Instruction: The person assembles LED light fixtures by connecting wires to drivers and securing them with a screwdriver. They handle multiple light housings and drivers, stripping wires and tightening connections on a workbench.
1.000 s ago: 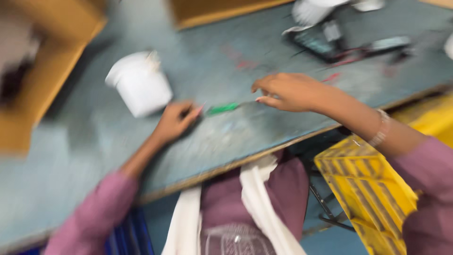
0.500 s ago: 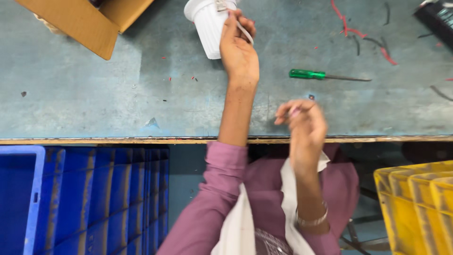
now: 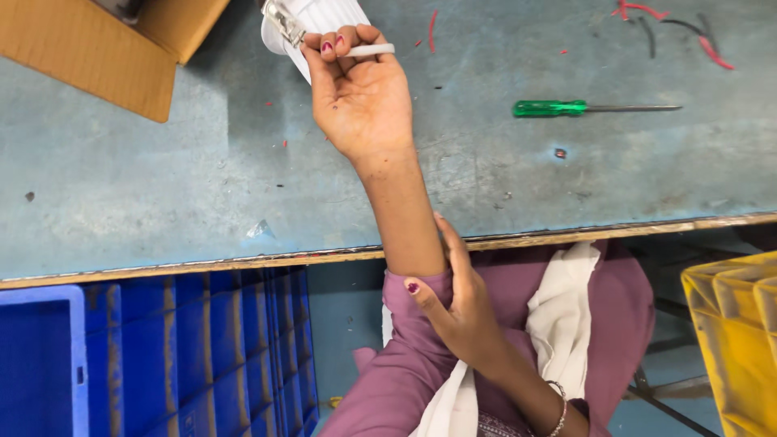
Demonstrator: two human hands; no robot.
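left hand grasping a white lamp housing at 12 o'clock

right hand clasps the purple sleeve; green screwdriver at 2 o'clock.

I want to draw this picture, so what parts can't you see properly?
- White ribbed housing: its top is cut off by the head view's upper edge, and the left hand covers its rim.
- Cardboard box: its inside lies past the frame's edge.
- Right hand: its palm is hidden against the left forearm.
- Yellow crate: cut off at the right edge.
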